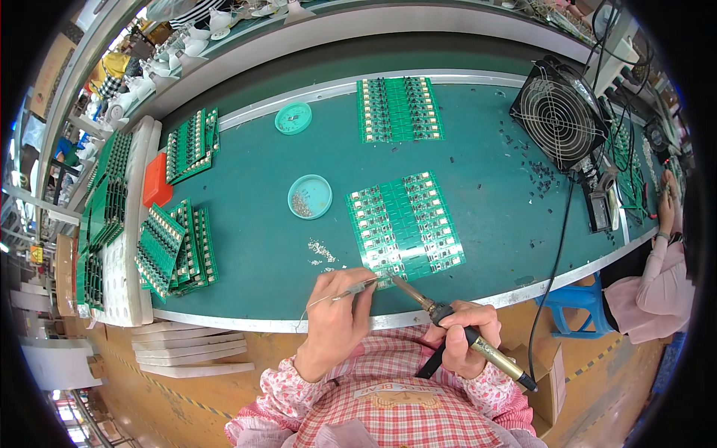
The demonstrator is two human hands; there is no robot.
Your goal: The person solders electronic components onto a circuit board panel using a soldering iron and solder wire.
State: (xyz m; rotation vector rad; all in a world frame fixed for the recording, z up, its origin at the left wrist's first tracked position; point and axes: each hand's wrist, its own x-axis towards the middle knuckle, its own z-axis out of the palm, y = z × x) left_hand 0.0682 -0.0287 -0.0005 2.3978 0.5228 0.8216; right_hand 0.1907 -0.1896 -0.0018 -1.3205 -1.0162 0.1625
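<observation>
A long green workbench is seen, curving across the view. A black fan with a wire grille is stood at the far right of it. A large green panel of circuit boards is laid flat near the middle, close to the front edge. A second panel of circuit boards is laid farther back. Stacks of circuit boards are piled at the left, some tilted, and an orange box is set just behind them. A round teal dish with small metal bits in it is placed just left of the large panel, and a round teal lid is seen farther back. A soldering iron is gripped in the right hand, with the fingers closed around its handle, and its tip is pointed at the near corner of the large panel. A thin solder wire is pinched in the left hand between thumb and fingers, and its end is held at that same corner, right by the iron's tip. Another person's hand is seen at the far right edge, well apart.
</observation>
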